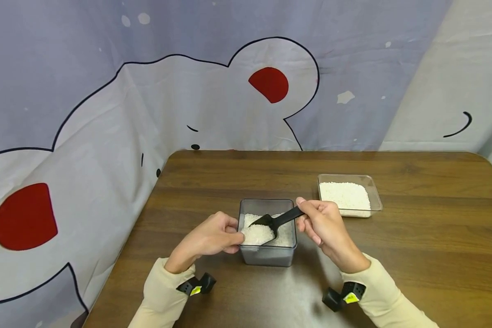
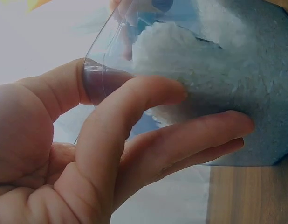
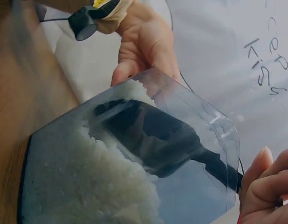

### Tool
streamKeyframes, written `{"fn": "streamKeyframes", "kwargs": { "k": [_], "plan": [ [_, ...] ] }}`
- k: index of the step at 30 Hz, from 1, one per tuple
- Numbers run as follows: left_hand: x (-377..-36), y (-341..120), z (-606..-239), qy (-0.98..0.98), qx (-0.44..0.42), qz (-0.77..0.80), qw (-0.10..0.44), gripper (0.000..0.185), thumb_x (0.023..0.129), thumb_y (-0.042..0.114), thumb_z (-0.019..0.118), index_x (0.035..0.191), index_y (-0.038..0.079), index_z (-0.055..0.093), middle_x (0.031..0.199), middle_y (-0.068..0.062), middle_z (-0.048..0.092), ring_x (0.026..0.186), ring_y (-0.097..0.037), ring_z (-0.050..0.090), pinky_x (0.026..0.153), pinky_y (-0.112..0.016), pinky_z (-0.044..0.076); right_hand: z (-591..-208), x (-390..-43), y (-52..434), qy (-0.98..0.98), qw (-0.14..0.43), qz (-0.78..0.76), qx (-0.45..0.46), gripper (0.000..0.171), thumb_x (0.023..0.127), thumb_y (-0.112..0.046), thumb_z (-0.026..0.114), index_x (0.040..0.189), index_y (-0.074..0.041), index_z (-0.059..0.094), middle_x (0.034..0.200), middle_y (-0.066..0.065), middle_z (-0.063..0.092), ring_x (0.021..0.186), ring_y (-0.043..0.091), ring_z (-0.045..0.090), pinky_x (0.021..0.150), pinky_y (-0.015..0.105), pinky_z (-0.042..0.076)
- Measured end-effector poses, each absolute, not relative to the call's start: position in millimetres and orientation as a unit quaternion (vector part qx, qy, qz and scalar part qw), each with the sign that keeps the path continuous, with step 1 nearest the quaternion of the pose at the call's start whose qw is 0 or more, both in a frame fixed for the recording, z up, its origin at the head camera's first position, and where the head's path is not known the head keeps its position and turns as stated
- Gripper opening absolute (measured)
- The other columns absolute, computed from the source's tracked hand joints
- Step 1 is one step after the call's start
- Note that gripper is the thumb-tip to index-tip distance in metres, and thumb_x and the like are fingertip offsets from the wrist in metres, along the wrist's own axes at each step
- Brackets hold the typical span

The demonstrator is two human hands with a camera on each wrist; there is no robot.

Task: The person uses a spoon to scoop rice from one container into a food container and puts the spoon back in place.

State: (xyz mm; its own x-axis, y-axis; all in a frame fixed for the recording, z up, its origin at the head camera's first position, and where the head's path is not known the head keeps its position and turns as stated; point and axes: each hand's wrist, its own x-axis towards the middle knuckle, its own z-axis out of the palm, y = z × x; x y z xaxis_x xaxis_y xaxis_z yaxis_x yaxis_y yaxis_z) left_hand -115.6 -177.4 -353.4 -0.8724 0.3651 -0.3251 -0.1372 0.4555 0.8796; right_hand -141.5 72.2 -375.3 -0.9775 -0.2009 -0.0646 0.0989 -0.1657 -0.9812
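- The left hand holds the near left wall of a deep, square, clear plastic tub, thumb and fingers wrapped against it, likely to keep it from sliding.
- The right hand, just to the tub's right, pinches the handle of a black plastic scoop; its bowl sits heaped with white rice just above the rice in the tub, tilted level enough to keep the load in.
- Beyond the right hand, apart from it, a shallow, clear rectangular tray rests on the brown wooden table, already carrying a layer of rice.
- Count: two containers, one scoop, two hands at work.
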Motion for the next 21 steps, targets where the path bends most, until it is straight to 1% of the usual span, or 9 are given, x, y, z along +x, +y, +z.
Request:
{"fn": "streamKeyframes", "kwargs": {
  "k": [1, 5, 8, 12, 14, 17, 21],
  "plan": [
    [-116, -178, -353, 0.817, 0.071, 0.518, 0.243, 0.02, 0.079, 0.004, 0.056, 0.094, -0.009, 0.061, 0.077, -0.013, 0.068, 0.077, -0.016, 0.065, 0.07, -0.031, 0.055, -375, -142, 73, 0.632, 0.1, -0.767, -0.037, 0.035, 0.093, -0.022, 0.051, 0.068, 0.003, 0.055, 0.045, 0.001, 0.051, 0.025, 0.003, 0.028, 0.027, 0.017, 0.018],
    [-116, -177, -353, 0.818, 0.074, 0.517, 0.242, 0.019, 0.08, 0.004, 0.056, 0.093, -0.009, 0.061, 0.069, -0.007, 0.066, 0.077, -0.017, 0.066, 0.071, -0.032, 0.055, -371, -144, 78, 0.62, 0.095, -0.778, -0.034, 0.034, 0.093, -0.021, 0.052, 0.069, 0.004, 0.056, 0.044, 0.0, 0.051, 0.025, 0.003, 0.029, 0.027, 0.017, 0.019],
    [-116, -177, -354, 0.822, 0.076, 0.511, 0.239, 0.014, 0.08, 0.005, 0.056, 0.087, -0.007, 0.06, 0.056, 0.0, 0.055, 0.075, -0.018, 0.066, 0.071, -0.031, 0.055, -368, -147, 83, 0.616, 0.09, -0.782, -0.033, 0.034, 0.092, -0.021, 0.054, 0.069, 0.003, 0.057, 0.044, 0.0, 0.05, 0.024, 0.003, 0.029, 0.027, 0.017, 0.019],
    [-116, -176, -354, 0.825, 0.078, 0.507, 0.236, 0.011, 0.079, 0.005, 0.055, 0.082, -0.005, 0.059, 0.051, 0.002, 0.048, 0.072, -0.018, 0.065, 0.07, -0.03, 0.055, -367, -151, 88, 0.607, 0.092, -0.789, -0.026, 0.033, 0.092, -0.021, 0.054, 0.069, 0.002, 0.057, 0.044, 0.0, 0.051, 0.024, 0.002, 0.03, 0.026, 0.017, 0.018],
    [-115, -176, -353, 0.824, 0.078, 0.508, 0.236, 0.011, 0.079, 0.005, 0.055, 0.082, -0.004, 0.06, 0.053, 0.001, 0.051, 0.071, -0.017, 0.064, 0.069, -0.03, 0.055, -366, -152, 90, 0.598, 0.096, -0.795, -0.026, 0.033, 0.092, -0.021, 0.054, 0.069, 0.002, 0.058, 0.044, 0.0, 0.051, 0.024, 0.002, 0.03, 0.026, 0.016, 0.019],
    [-115, -176, -353, 0.821, 0.078, 0.514, 0.237, 0.013, 0.079, 0.004, 0.055, 0.086, -0.006, 0.061, 0.06, -0.003, 0.06, 0.072, -0.017, 0.065, 0.069, -0.03, 0.055, -366, -154, 92, 0.585, 0.104, -0.804, -0.025, 0.033, 0.092, -0.021, 0.054, 0.068, 0.001, 0.058, 0.044, 0.0, 0.052, 0.024, 0.001, 0.031, 0.026, 0.015, 0.02],
    [-115, -177, -352, 0.819, 0.075, 0.516, 0.238, 0.019, 0.078, 0.004, 0.055, 0.092, -0.008, 0.061, 0.068, -0.008, 0.065, 0.073, -0.016, 0.065, 0.069, -0.031, 0.055, -366, -154, 93, 0.572, 0.113, -0.812, -0.025, 0.032, 0.093, -0.02, 0.053, 0.067, 0.0, 0.057, 0.043, 0.001, 0.052, 0.024, 0.001, 0.031, 0.025, 0.015, 0.02]
  ]
}}
